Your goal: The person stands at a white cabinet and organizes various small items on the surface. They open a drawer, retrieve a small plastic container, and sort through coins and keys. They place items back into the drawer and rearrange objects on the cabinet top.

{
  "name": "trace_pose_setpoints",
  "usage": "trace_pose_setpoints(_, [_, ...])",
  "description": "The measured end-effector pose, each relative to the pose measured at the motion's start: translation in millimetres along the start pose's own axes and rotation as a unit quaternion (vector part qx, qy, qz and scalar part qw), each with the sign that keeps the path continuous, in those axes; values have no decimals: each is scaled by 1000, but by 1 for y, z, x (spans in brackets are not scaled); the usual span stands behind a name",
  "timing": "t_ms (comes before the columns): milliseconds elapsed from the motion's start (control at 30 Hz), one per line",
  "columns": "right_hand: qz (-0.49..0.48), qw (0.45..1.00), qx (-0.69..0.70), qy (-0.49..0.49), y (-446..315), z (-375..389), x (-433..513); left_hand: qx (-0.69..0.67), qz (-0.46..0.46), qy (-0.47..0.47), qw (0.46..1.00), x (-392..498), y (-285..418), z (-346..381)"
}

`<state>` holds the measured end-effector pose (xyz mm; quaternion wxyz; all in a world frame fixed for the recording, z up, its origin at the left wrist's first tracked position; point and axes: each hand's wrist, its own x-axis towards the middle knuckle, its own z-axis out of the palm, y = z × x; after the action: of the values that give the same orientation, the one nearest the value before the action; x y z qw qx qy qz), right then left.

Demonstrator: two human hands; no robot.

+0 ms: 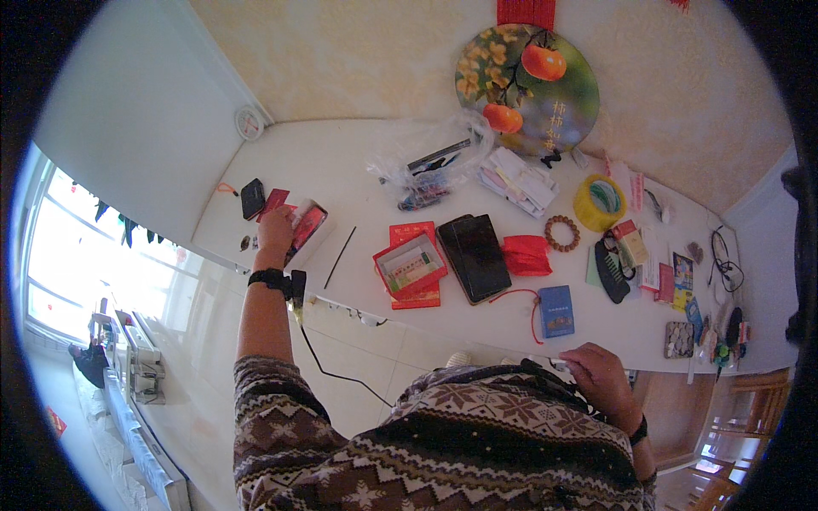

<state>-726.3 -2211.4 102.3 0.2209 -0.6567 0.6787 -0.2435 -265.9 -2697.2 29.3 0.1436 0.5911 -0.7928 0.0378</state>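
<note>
My left hand (277,228) reaches over the left part of the white tabletop, fingers bent down at a red booklet (276,199) and the near end of an open box with red contents (310,227). The fingertips are partly hidden, so a grip cannot be made out. A black pouch (253,198) lies just beyond that hand. My right hand (594,370) is curled at the table's front edge, close to my body, beside a small white thing (557,364); whether it holds this is unclear. A blue booklet or card pack (556,311) with a red cord lies nearest to it.
Midtable are a red open box (410,268), black wallets (474,257) and a red packet (526,255). Behind them lie a clear plastic bag (434,166) and papers (519,182). Rightward are yellow tape (599,203), a comb (611,268) and a coin tray (679,339). A cable (339,373) hangs from my left wrist.
</note>
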Motion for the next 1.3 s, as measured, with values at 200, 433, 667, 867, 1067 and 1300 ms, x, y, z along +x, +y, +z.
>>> trace_pose_setpoints(200, [-1, 1000, 3, -1, -1, 1, -1, 0, 9, 8, 1000, -5, 1, -1])
trace_pose_setpoints(433, [-4, 1000, 7, 16, 1, 4, 0, -63, -35, 38, 997, -7, -1, 5])
trace_pose_setpoints(667, [-4, 1000, 14, 18, 2, 6, 4, -49, -14, 44, 998, -3, 8, -4])
trace_pose_setpoints(867, [-23, 1000, -14, -9, 4, 3, 12, -55, -24, 41, 997, -8, 17, -22])
trace_pose_setpoints(1067, [-29, 999, -15, -9, 7, 0, 23, -348, 34, 77, 934, -28, 65, -67])
trace_pose_setpoints(1300, [-38, 998, -16, -43, 2, 6, 35, -244, 273, -46, 929, -88, 190, -63])
